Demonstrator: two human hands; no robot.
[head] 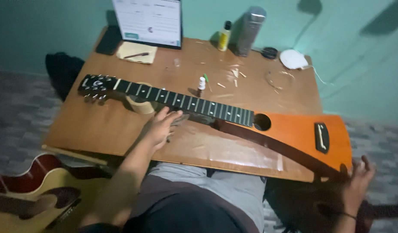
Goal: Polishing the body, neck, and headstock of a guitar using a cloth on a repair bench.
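Observation:
An orange travel guitar [294, 131] with a dark fretboard [186, 102] lies across the wooden table [99, 125], headstock [94, 84] to the left. My left hand [162, 126] rests flat on the table just below the neck, fingers spread, touching a small grey piece. My right hand [358, 177] hangs past the table's right front corner, fingers apart, beside the guitar's lower end and holding nothing I can see.
A roll of tape [140, 105] props the neck. A small white bottle [202, 83], wood slivers [235, 73], a yellow bottle [224, 36], a grey canister [250, 30], a tablet screen [149, 21] and a notepad [136, 51] sit behind. Another guitar [30, 194] lies on the floor at left.

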